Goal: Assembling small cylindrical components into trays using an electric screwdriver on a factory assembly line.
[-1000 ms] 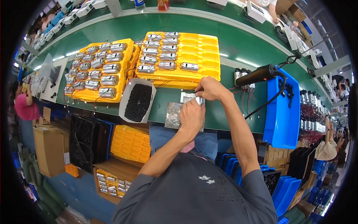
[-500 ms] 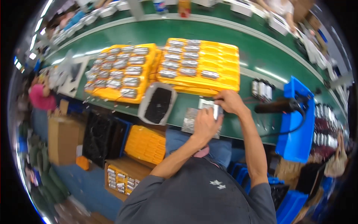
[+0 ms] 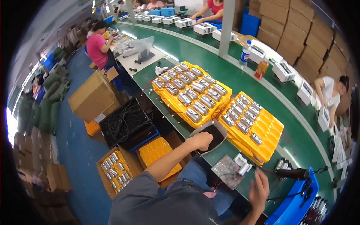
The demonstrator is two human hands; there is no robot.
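Observation:
My left hand (image 3: 201, 141) reaches over the rim of a pale bin (image 3: 222, 129) filled with small black parts. Its fingers are curled together, and whatever they pinch is hidden. Fingers stretched and slightly apart, my right hand (image 3: 259, 190) is empty near the table edge. Just beyond it, a silver cylinder (image 3: 245, 169) with thin wires rests by a white holder (image 3: 239, 159). Both are at the corner of a scuffed metallic plate (image 3: 227, 173). Rows of silver cylinders fill the left yellow tray (image 3: 221, 106); the right yellow tray (image 3: 270, 132) is partly filled.
A black-handled tool (image 3: 292, 173) with a cable lies by a blue bin (image 3: 296, 202) at the right. Black cables fill a crate (image 3: 122, 123) below the table's left edge, beside cardboard boxes (image 3: 92, 93). Co-workers sit along the far line (image 3: 330, 97) and at the far left.
My view has swung to the left. My left hand has left the cylinder and gone into the bin of black parts. My right hand has let go and drawn back toward me.

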